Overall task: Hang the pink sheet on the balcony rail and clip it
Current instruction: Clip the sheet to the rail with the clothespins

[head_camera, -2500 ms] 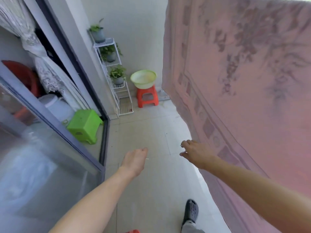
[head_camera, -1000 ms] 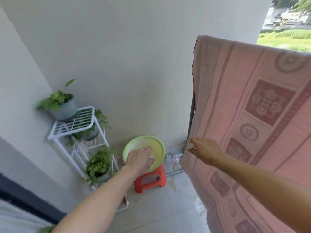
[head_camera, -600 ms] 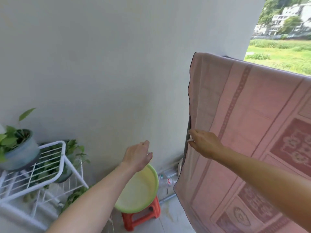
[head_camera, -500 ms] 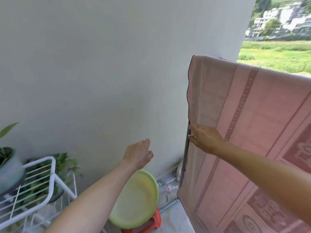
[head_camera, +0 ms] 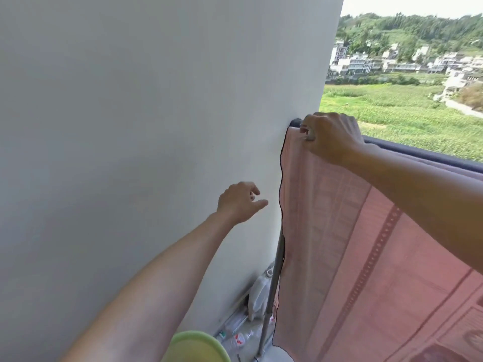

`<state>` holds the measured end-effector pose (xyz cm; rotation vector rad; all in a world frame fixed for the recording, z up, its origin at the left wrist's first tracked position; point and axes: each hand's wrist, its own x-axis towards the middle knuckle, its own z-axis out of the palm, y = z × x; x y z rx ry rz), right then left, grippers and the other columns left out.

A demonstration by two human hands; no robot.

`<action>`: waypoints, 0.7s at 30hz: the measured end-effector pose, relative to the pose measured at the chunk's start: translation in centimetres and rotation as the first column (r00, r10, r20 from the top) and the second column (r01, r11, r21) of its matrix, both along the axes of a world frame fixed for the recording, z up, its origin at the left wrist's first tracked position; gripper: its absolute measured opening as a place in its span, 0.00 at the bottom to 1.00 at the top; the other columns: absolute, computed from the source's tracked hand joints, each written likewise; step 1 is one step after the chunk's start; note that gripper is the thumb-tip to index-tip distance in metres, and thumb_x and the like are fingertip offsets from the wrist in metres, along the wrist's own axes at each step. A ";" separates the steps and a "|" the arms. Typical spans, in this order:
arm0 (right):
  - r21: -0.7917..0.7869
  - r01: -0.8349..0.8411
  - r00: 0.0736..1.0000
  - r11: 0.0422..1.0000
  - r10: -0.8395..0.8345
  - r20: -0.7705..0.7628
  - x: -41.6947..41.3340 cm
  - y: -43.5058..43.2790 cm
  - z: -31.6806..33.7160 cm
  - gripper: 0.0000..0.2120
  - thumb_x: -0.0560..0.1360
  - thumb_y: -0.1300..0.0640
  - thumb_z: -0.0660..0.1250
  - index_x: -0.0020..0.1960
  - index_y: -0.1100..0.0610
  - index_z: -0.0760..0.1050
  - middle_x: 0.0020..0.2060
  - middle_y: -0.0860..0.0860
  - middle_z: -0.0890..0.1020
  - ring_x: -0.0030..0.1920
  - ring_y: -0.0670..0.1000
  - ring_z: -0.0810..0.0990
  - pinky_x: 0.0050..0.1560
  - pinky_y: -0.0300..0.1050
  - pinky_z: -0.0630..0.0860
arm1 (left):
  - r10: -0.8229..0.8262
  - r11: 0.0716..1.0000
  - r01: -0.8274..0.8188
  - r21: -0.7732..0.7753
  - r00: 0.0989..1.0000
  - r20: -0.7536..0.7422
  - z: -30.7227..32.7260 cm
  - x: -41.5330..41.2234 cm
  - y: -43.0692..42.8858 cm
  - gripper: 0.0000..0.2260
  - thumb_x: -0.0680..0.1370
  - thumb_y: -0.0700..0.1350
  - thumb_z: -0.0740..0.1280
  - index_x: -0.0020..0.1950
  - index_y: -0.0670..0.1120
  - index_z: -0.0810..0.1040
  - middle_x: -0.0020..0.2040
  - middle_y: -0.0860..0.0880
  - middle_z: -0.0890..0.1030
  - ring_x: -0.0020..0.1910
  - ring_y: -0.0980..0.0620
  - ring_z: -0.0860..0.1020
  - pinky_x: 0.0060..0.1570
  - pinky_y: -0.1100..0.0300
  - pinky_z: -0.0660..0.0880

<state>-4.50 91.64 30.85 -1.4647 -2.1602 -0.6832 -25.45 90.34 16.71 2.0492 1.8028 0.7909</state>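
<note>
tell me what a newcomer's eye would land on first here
The big pink sheet draped over the dark balcony rail fills the right side. The right hand pinches its top corner where the rail meets the wall. Beyond the rail, at upper right, lie bright green fields and white houses. The left hand hovers mid-frame before the plain grey wall, fingers loosely curled.

A wall stands beyond the left hand. Below that hand sit a green basin and bottles. Fields lie past the right hand.
</note>
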 end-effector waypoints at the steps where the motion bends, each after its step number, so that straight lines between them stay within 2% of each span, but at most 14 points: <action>1: 0.009 -0.006 1.000 1.000 0.006 0.008 -0.1 0.8 0.7 0.07 0.75 0.55 0.66 0.50 0.57 0.77 0.45 0.54 0.82 0.36 0.55 0.72 0.38 0.45 0.64 | -0.029 1.000 0.029 -0.006 0.998 0.056 0.8 0.6 1.4 0.18 0.71 0.58 0.72 0.56 0.52 0.79 0.49 0.53 0.81 0.49 0.53 0.78 0.50 0.56 0.74; 4: -0.065 0.006 0.998 0.998 -0.010 -0.057 -0.1 3.0 2.3 0.09 0.73 0.49 0.69 0.48 0.54 0.79 0.42 0.50 0.81 0.38 0.53 0.73 0.39 0.44 0.65 | -0.133 0.987 0.155 -0.050 0.946 0.295 2.9 1.8 4.9 0.25 0.69 0.56 0.76 0.63 0.49 0.77 0.55 0.48 0.79 0.54 0.51 0.78 0.53 0.55 0.76; 5: -0.146 0.020 0.994 0.989 -0.036 -0.107 0.0 3.8 2.7 0.11 0.71 0.46 0.70 0.44 0.54 0.79 0.38 0.49 0.79 0.37 0.52 0.72 0.38 0.44 0.65 | -0.160 0.975 0.207 -0.079 0.905 0.395 3.6 2.1 5.9 0.28 0.69 0.54 0.77 0.65 0.48 0.75 0.57 0.46 0.78 0.54 0.50 0.78 0.49 0.57 0.77; 7: -0.345 0.010 0.980 0.939 -0.077 -0.182 0.2 5.1 3.2 0.20 0.67 0.43 0.73 0.36 0.59 0.74 0.30 0.50 0.73 0.32 0.53 0.69 0.34 0.44 0.65 | -0.172 0.943 0.293 -0.157 0.836 0.522 4.4 2.4 7.5 0.31 0.69 0.52 0.78 0.69 0.48 0.72 0.58 0.46 0.77 0.45 0.51 0.78 0.34 0.64 0.73; 9: -0.502 -0.068 0.962 0.862 -0.076 -0.261 0.3 6.0 3.3 0.23 0.65 0.43 0.75 0.30 0.58 0.66 0.27 0.50 0.67 0.29 0.52 0.65 0.31 0.43 0.63 | -0.170 0.896 0.373 -0.243 0.791 0.587 4.5 2.6 9.3 0.29 0.70 0.51 0.77 0.69 0.51 0.72 0.59 0.47 0.78 0.39 0.51 0.74 0.29 0.63 0.66; 12: -0.591 -0.112 0.944 0.799 -0.100 -0.314 0.2 6.4 3.1 0.20 0.65 0.48 0.76 0.29 0.55 0.66 0.26 0.49 0.67 0.26 0.49 0.65 0.28 0.41 0.63 | -0.195 0.787 0.540 -0.299 0.676 0.710 3.5 2.9 11.4 0.20 0.73 0.49 0.74 0.64 0.50 0.77 0.55 0.51 0.81 0.38 0.51 0.73 0.31 0.60 0.64; 15: -0.613 -0.134 0.934 0.779 -0.106 -0.340 0.3 6.3 3.0 0.15 0.68 0.52 0.76 0.33 0.57 0.72 0.26 0.49 0.68 0.25 0.47 0.65 0.26 0.40 0.61 | -0.208 0.717 0.631 -0.297 0.600 0.773 3.1 4.0 11.7 0.09 0.77 0.44 0.70 0.56 0.44 0.79 0.47 0.50 0.79 0.36 0.52 0.75 0.27 0.63 0.68; 17: -0.608 -0.133 0.937 0.782 -0.102 -0.336 0.2 6.1 2.9 0.12 0.69 0.54 0.76 0.35 0.60 0.76 0.26 0.49 0.70 0.24 0.46 0.65 0.22 0.37 0.61 | -0.235 0.710 0.648 -0.274 0.586 0.776 3.3 4.5 11.5 0.05 0.78 0.43 0.69 0.51 0.43 0.79 0.43 0.48 0.78 0.34 0.53 0.75 0.25 0.64 0.68; 19: -0.573 -0.132 0.932 0.809 -0.096 -0.349 0.0 6.0 2.7 0.12 0.70 0.56 0.75 0.38 0.65 0.78 0.25 0.49 0.70 0.20 0.42 0.64 0.20 0.34 0.60 | -0.264 0.759 0.608 -0.234 0.615 0.743 3.6 4.2 11.5 0.04 0.78 0.43 0.69 0.46 0.43 0.78 0.37 0.47 0.77 0.29 0.55 0.74 0.23 0.66 0.66; 21: -0.521 -0.136 0.922 0.843 -0.085 -0.378 -0.4 6.1 2.5 0.13 0.70 0.58 0.74 0.41 0.69 0.78 0.27 0.51 0.71 0.21 0.42 0.64 0.21 0.35 0.62 | -0.283 0.853 0.505 -0.134 0.662 0.694 3.7 3.1 11.6 0.05 0.77 0.43 0.70 0.42 0.44 0.78 0.34 0.46 0.76 0.25 0.55 0.71 0.22 0.66 0.64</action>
